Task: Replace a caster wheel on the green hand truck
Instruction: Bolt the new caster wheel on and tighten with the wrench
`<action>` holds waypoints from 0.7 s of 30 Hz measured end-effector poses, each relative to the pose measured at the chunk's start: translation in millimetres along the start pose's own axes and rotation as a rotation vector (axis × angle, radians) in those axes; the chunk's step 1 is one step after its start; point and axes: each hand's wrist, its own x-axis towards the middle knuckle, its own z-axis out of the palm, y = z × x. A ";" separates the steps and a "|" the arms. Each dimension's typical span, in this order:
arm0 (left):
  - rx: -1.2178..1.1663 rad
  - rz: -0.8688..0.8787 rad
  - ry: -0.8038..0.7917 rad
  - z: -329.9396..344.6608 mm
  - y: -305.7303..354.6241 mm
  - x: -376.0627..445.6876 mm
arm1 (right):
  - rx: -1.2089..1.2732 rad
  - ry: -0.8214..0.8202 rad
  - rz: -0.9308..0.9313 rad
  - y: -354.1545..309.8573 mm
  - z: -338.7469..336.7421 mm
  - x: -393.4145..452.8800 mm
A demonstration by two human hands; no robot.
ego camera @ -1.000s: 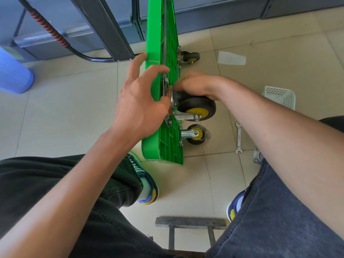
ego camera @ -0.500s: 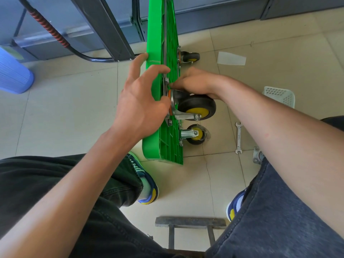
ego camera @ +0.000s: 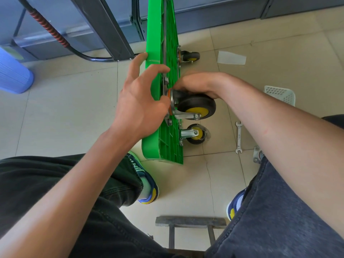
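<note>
The green hand truck (ego camera: 167,144) stands on its edge on the tiled floor, its ribbed underside facing right. A black caster wheel (ego camera: 197,107) with a yellow hub sits against that underside on its metal plate. My left hand (ego camera: 137,101) grips the platform's upper edge, with fingers over the top and the thumb by the plate. My right hand (ego camera: 197,82) lies over the caster, its fingers curled in at the plate and blurred. What they pinch is hidden. Two more casters are mounted, one below (ego camera: 195,134) and one at the far end (ego camera: 189,56).
A wrench (ego camera: 238,137) lies on the floor to the right, beside a loose metal caster plate (ego camera: 256,155) half hidden by my knee. Behind my right forearm is a white basket (ego camera: 281,94). A blue bin (ego camera: 13,75) stands far left. A stool's edge (ego camera: 189,221) lies between my feet.
My right hand's fingers have shifted slightly at the caster's plate and are blurred now. The left hand and the platform have stayed put.
</note>
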 end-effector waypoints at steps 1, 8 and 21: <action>-0.006 -0.004 -0.001 -0.2 0.2 0.0 | -0.009 0.001 0.001 -0.4 0.2 -0.6; 0.001 -0.015 0.007 0.5 -0.5 -0.1 | -0.077 -0.020 -0.004 -0.7 4.5 2.9; -0.022 0.008 -0.003 0.9 -0.8 0.3 | -0.026 0.000 -0.039 -2.4 -5.9 0.2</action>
